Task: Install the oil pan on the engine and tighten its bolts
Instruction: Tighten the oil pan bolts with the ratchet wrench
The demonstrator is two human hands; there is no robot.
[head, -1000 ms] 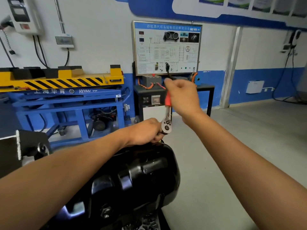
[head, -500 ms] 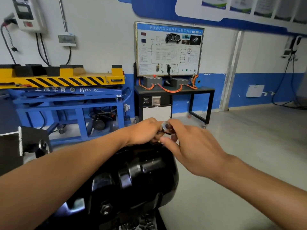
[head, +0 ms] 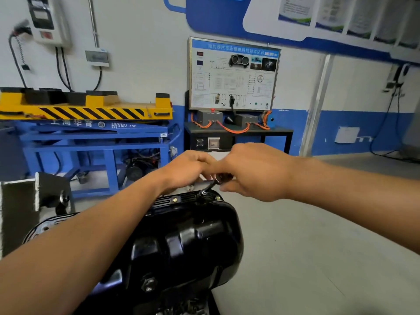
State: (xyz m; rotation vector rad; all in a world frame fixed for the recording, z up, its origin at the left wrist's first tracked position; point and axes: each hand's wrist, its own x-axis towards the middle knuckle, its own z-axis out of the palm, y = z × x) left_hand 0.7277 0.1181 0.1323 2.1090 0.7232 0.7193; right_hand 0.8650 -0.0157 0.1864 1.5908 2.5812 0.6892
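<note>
Left hand (head: 188, 171) and right hand (head: 254, 173) hold 1 ratchet (head: 221, 178) on 1 oil pan (head: 186, 235).

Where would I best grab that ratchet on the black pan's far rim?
Probably by its handle, from the right, as the right hand does: it runs sideways off the ratchet head, giving leverage. The left hand steadies the head from the left, above the slanted extension at the oil pan rim.
</note>
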